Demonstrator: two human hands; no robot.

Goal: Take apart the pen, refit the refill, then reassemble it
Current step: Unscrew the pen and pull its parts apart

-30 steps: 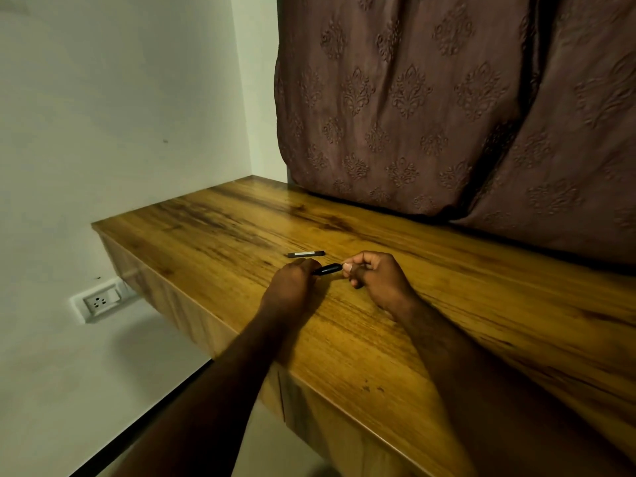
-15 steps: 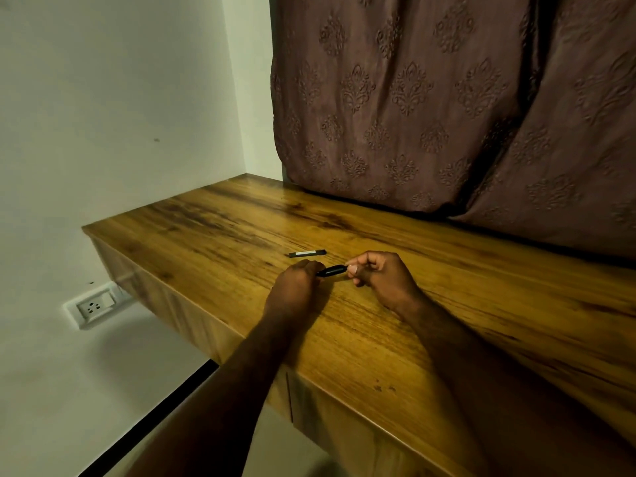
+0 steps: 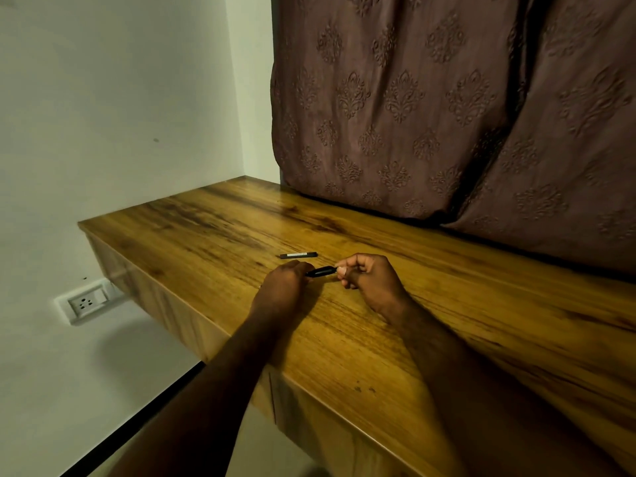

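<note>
the left hand (image 3: 284, 287) and the right hand (image 3: 370, 284) met just above the wooden desk (image 3: 430, 325), each with curled fingers pinching one end of a short black pen piece (image 3: 320, 271) that bridged the gap between them. a second dark, slim pen part (image 3: 298, 255) lay flat on the desk just beyond the hands, apart from both. a brown patterned curtain (image 3: 430, 105) hung behind the desk, and a white wall socket (image 3: 86, 302) sat low on the wall to the left.

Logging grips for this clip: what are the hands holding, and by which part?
Both hands hold the black pen piece: left hand at its left end, right hand pinching its right end.
</note>
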